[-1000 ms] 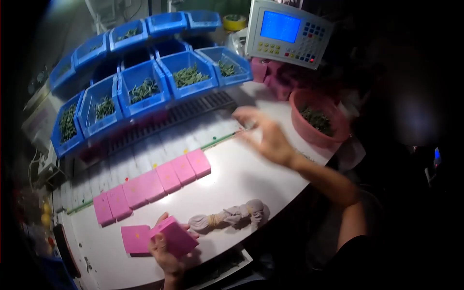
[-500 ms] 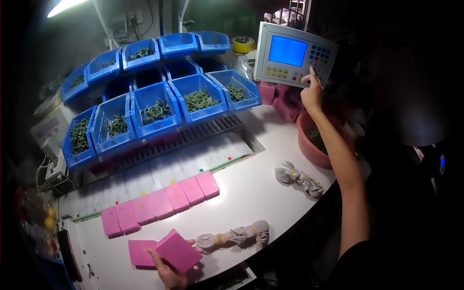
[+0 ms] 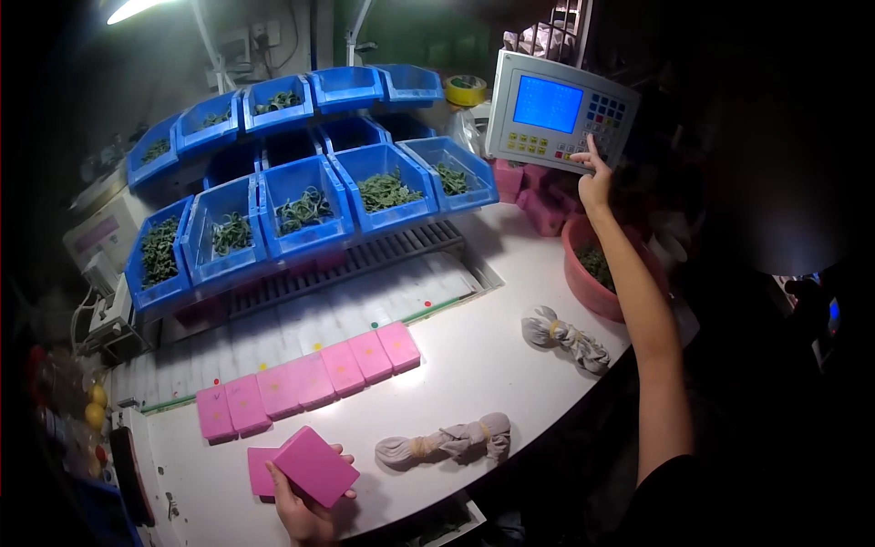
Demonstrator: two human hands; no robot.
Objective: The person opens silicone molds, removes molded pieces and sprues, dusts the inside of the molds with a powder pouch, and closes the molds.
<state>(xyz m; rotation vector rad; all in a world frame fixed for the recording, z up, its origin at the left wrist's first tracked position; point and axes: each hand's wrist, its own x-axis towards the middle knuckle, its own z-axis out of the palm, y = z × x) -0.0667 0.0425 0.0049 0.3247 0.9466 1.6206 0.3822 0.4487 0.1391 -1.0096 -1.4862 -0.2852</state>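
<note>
My left hand is closed around a pink foam block, tilted above the white table near its front edge. Behind it lies a second pink block, partly covered by the held one. My right hand reaches to the far right, its index finger stretched onto the lower keys of a grey control panel with a lit blue screen. Nothing is held in that hand. A row of pink blocks stands side by side on the table, left of centre.
Blue bins in two tiers, several holding green plant-like pieces, stand at the back. Two tied cloth bundles, one in front and one at right, lie on the white table. A red bowl stands beneath my right forearm.
My left hand has moved slightly left with the pink block, further over the second one. My right index finger has shifted slightly down on the keys. The view has shifted a little.
</note>
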